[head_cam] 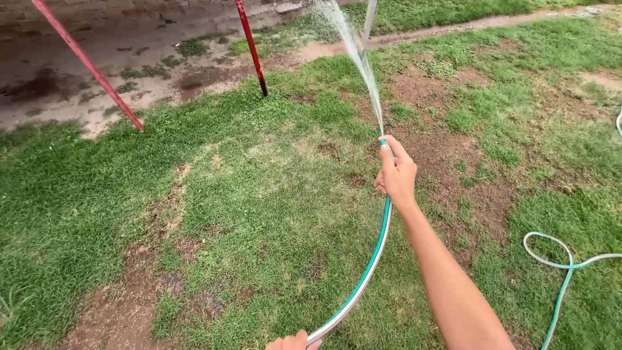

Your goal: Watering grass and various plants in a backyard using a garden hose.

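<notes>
My right hand [396, 173] grips the end of a green and white garden hose [370, 267], with the thumb pressed over the nozzle end. A fan of water [358, 57] sprays up and away from it over the grass. The hose curves down toward the bottom edge, where my left hand [291, 341] holds it; only the knuckles show there.
Patchy lawn [259, 194] with bare soil spots lies all around. More of the hose loops on the grass at the right [562, 260]. Two slanted red metal poles [253, 48] [91, 68] stand at the back, beside a wet paved strip [97, 45].
</notes>
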